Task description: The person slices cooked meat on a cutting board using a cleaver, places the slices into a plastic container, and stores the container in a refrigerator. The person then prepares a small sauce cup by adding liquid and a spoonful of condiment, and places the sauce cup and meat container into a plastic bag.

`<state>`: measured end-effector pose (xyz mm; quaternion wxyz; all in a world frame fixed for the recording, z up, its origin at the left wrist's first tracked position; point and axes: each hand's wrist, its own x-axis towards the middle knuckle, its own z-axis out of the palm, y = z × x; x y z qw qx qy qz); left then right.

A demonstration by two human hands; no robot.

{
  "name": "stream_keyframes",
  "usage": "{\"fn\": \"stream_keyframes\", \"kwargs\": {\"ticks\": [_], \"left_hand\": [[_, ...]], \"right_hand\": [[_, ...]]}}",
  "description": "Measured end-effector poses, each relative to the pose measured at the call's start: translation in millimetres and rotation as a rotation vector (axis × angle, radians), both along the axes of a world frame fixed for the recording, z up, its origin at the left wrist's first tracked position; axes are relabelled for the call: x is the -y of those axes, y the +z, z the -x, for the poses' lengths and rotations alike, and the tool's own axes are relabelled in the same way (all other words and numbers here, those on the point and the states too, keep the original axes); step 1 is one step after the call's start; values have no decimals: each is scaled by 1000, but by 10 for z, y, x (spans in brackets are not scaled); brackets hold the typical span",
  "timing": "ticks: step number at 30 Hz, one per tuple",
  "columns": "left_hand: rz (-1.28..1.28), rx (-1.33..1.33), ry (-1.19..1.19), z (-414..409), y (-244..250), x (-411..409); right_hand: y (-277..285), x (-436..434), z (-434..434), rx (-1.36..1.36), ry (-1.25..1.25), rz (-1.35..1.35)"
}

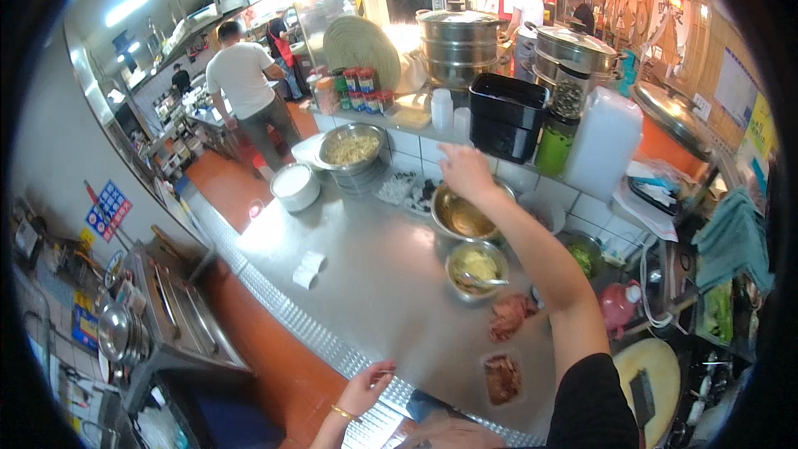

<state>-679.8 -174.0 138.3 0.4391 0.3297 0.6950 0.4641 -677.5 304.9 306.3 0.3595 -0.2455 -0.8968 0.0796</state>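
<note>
My right hand [466,169] reaches over a metal bowl [464,215] with brownish contents, near the plastic cups [442,110] at the tiled ledge. Whether its fingers hold anything is unclear. My left hand [369,382], with a gold bracelet at the wrist, hovers at the near table edge, fingers curled; their grip is unclear. Nearer me stands a smaller bowl [476,267] of pale yellow food with a spoon [489,282] in it. Closer still lie a pile of raw meat [512,317] and a clear tray of meat [502,378]. Two small white items [309,269] sit side by side.
A noodle-filled metal bowl [351,148] and a white container [295,187] stand at the far table end. Along the ledge are a black bin [508,117], jars [368,82] and steamer pots [458,47]. A round cutting board [648,386] bears a cleaver [642,398]. A person [246,81] walks beyond.
</note>
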Motion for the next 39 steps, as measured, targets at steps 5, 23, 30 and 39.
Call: {"fn": "stream_keyframes", "kwargs": {"ticks": [5, 23, 30, 39], "left_hand": [[96, 69, 109, 867, -32, -223], [-27, 160, -399, 3146, 14, -2515], [-340, 226, -486, 3665, 585, -4105], [-682, 383, -147, 3542, 1466, -5920]], "right_hand": [[326, -1392, 1211, 43, -239, -44], [523, -2677, 2124, 348, -507, 205], [624, -2749, 2186, 393, -506, 275], [966, -2541, 2042, -7, -339, 514]]}}
